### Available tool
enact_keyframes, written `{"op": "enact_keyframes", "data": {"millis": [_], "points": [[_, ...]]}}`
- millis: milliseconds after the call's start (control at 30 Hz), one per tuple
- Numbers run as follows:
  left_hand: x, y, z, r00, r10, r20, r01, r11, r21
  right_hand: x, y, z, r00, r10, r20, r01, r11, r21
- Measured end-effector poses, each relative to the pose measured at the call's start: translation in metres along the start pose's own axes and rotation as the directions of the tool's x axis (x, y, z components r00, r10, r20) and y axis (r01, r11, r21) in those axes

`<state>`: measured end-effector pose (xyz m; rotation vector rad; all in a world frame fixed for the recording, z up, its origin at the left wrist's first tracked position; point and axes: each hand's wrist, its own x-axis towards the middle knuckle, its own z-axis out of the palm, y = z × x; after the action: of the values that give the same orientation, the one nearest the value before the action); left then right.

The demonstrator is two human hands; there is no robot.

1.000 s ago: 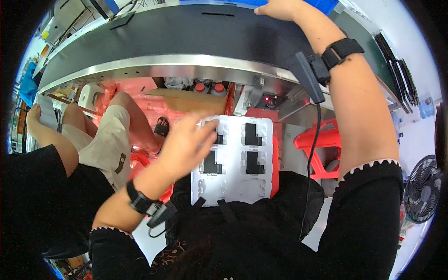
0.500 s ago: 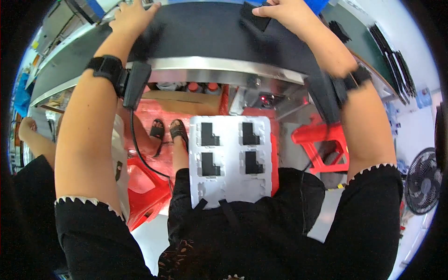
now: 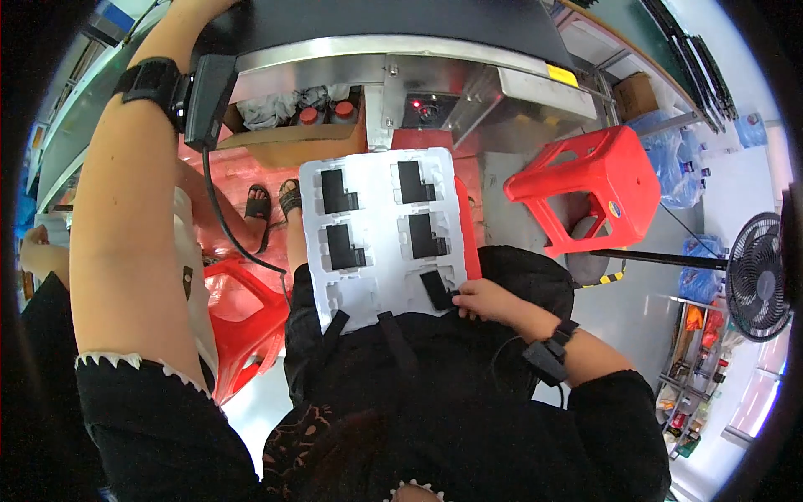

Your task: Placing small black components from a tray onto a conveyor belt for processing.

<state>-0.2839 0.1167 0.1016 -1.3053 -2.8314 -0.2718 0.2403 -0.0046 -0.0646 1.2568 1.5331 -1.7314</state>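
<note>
A white moulded tray (image 3: 372,251) lies across my lap. Several flat black L-shaped pieces sit in its recesses, one of them a piece (image 3: 340,247) in the left column. At the lower right recess, my right hand (image 3: 485,299) pinches the small tab end of another flat black L-shaped piece (image 3: 434,290). That piece lies tilted over the recess; whether it is seated I cannot tell. The lower left recess holds no piece. My left hand (image 3: 219,4) is at the top edge over the black work surface (image 3: 376,18), its fingers cut off by the picture's edge.
Under the metal-edged work surface stands a cardboard box (image 3: 288,142) with red-capped bottles. A red stool (image 3: 598,184) is to the right, near a black fan (image 3: 757,280). Another red stool (image 3: 251,322) is at left. Another person's arm (image 3: 42,255) shows at far left.
My right hand has come down from the work surface to the tray with the black piece. My left hand has slipped mostly out of the top edge. The view has shifted.
</note>
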Motion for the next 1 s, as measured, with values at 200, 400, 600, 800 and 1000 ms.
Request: {"op": "enact_keyframes", "data": {"millis": [200,400,600,800,1000], "points": [[-0.115,0.021,0.0,0.888,0.39,-0.244,-0.446,0.859,-0.251,0.013,0.0,0.011,0.995,-0.01,0.098,0.004,0.998,0.063],[-0.303,0.036,0.034,0.607,0.794,-0.034,-0.756,0.565,-0.33,0.029,0.028,0.03,0.976,-0.162,-0.145,0.096,0.919,-0.383],[-0.404,0.006,0.107,0.609,0.764,0.214,-0.553,0.602,-0.575,0.019,0.013,0.028,0.989,-0.054,-0.139,-0.011,0.902,-0.431],[-0.41,-0.014,0.129,0.549,0.777,0.308,-0.642,0.628,-0.44,0.012,0.003,0.027,0.824,-0.432,-0.367,0.196,0.825,-0.53],[-0.425,-0.027,0.146,0.578,0.775,0.257,-0.648,0.627,-0.432,0.023,-0.018,0.008,0.702,-0.556,-0.445,0.297,0.797,-0.526]]}}
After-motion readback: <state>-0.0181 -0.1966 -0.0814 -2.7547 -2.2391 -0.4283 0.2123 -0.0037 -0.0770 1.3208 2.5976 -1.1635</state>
